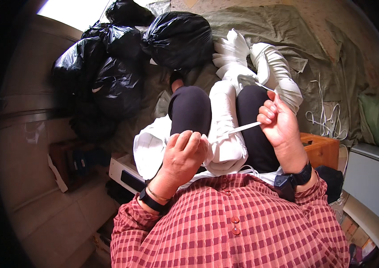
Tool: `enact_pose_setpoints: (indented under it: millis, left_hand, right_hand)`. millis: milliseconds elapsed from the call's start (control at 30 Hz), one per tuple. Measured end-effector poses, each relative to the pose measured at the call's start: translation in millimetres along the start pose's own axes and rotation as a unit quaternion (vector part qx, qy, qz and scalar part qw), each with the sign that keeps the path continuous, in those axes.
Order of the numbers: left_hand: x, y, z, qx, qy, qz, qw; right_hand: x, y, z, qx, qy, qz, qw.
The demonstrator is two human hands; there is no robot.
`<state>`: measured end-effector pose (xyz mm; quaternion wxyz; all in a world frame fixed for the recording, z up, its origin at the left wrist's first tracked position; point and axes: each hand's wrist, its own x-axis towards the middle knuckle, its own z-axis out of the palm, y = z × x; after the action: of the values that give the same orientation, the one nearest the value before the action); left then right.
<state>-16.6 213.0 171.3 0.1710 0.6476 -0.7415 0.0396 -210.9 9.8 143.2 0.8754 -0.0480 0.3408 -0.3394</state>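
My left hand (184, 149) is closed on the near end of a thin white strip (238, 129), just over my lap. My right hand (278, 121) pinches the far end of the same strip, and the strip runs taut between the two hands. Under the hands, a stack of folded white paper pieces (225, 125) lies between my knees in black trousers. More stacked white folded pieces (273, 67) fan out on the cloth beyond my knees. A white bag-like piece (150, 147) rests against my left thigh.
Several full black rubbish bags (122, 58) are piled at the upper left. An olive cloth (261, 27) covers the floor ahead. Loose white strips (326, 118) lie at the right. An orange wooden stool (321, 149) stands beside my right hip.
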Motion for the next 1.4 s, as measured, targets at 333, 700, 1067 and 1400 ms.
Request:
enact_pose_setpoints:
  millis: [333,700,1067,1400]
  left_hand:
    - [1,18,2,-0.116,0.059,-0.152,0.980]
    - [-1,7,-10,-0.739,-0.053,-0.357,0.570]
    - [-56,-38,-8,-0.737,0.240,-0.529,0.345]
    - [-145,-155,-29,-0.613,0.387,-0.600,0.339]
  right_hand:
    - [-71,-8,-5,-0.215,-0.167,0.099,0.957]
    - [45,-96,-12,-0.007,0.048,-0.100,0.994]
    - [32,-214,-41,-0.161,0.042,-0.308,0.937]
    - [-32,-273,-54,-0.128,-0.051,-0.342,0.930]
